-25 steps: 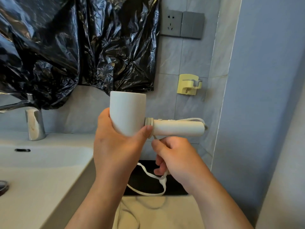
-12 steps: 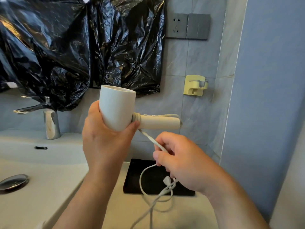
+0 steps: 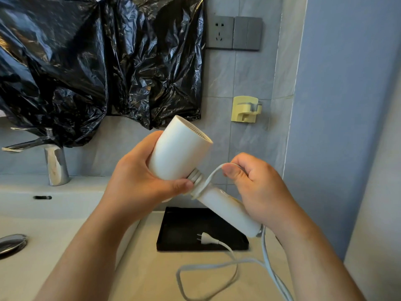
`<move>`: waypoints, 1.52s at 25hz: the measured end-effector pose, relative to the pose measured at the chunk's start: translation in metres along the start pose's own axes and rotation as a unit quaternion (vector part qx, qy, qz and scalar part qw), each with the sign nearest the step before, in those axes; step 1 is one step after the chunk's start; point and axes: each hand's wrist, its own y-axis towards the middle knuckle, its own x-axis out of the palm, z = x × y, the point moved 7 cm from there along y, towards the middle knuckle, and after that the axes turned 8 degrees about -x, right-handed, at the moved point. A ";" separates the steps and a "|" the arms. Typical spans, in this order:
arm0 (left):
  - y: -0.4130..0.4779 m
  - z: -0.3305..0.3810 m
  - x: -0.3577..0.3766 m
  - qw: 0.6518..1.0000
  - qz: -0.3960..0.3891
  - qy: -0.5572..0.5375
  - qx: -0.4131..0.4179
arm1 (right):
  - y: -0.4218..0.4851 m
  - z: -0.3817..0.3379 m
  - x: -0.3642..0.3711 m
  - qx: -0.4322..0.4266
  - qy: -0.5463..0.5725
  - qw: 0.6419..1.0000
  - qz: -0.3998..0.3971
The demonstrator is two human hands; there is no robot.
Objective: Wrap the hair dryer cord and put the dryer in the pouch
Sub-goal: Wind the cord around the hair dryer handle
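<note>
Left hand (image 3: 138, 183) grips the hair dryer (image 3: 180, 153) by its fat white barrel; right hand (image 3: 258, 190) pinches the cord (image 3: 211, 177).
The hair dryer is up in the air over the desk (image 3: 152, 268), tilted, its handle pointing down to the right. The right thumb and curled fingers hold a loop of cord near where barrel meets handle. The rest of the cord lies loose on the desk, and its plug (image 3: 207, 238) rests on a black tray (image 3: 184, 227).
</note>
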 end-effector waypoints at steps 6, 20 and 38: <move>-0.001 0.013 -0.003 1.000 -0.002 -0.014 0.026 | -0.006 0.013 0.029 0.126 0.193 0.970 -0.073; -0.011 0.009 0.027 0.984 -0.019 0.179 -0.003 | -0.005 0.017 0.010 0.127 0.085 0.988 -0.030; -0.001 -0.021 0.020 0.997 -0.037 -0.015 -0.062 | -0.007 0.009 0.017 0.129 0.210 0.967 -0.071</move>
